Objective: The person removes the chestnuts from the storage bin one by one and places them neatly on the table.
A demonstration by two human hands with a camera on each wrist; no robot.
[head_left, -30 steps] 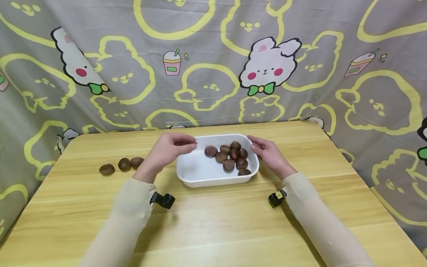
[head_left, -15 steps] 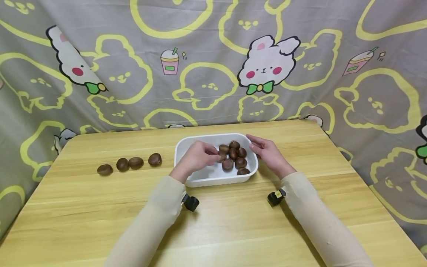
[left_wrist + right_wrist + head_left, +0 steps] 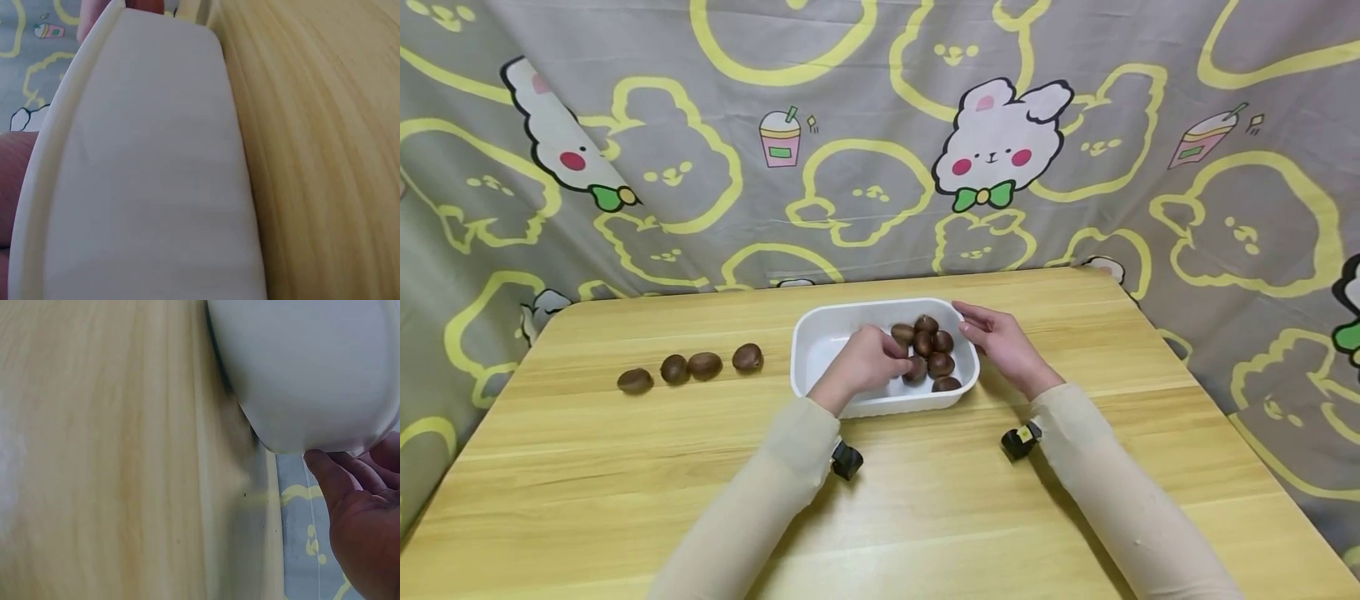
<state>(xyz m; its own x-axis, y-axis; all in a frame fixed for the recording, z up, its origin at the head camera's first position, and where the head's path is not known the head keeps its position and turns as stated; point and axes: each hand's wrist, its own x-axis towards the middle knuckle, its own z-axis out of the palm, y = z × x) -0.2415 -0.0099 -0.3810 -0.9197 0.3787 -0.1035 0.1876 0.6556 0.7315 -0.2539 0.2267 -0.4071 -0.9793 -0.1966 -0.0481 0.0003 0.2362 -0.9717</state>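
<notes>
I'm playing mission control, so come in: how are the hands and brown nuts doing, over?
Left hand in white tray, at brown nuts, grip unclear. Right hand holding tray's right end. Four more nuts on table. Nothing visibly blocking either hand.

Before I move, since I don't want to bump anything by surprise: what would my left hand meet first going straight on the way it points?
Most likely the cluster of brown nuts in the white tray; your left hand is right at them, though contact is unclear.
</notes>
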